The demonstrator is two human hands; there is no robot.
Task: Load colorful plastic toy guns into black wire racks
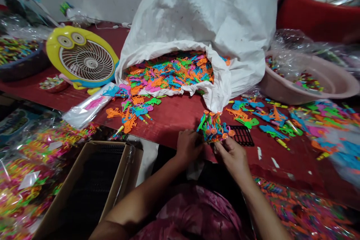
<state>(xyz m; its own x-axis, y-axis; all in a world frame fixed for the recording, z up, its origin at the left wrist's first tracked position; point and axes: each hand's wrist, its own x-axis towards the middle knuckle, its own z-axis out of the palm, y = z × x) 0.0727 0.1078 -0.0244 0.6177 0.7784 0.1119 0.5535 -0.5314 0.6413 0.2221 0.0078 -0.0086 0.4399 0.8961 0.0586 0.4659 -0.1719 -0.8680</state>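
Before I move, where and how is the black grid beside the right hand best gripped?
Pinch the black grid by its right rim, probably from the right: it seems to lie flat, with the right hand and bunched plastic pieces crowding its left end.

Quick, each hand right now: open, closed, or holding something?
Left hand: fingers curled at the toy cluster; grip can't be told.
Right hand: closed, thumb and fingers holding the cluster's near edge.
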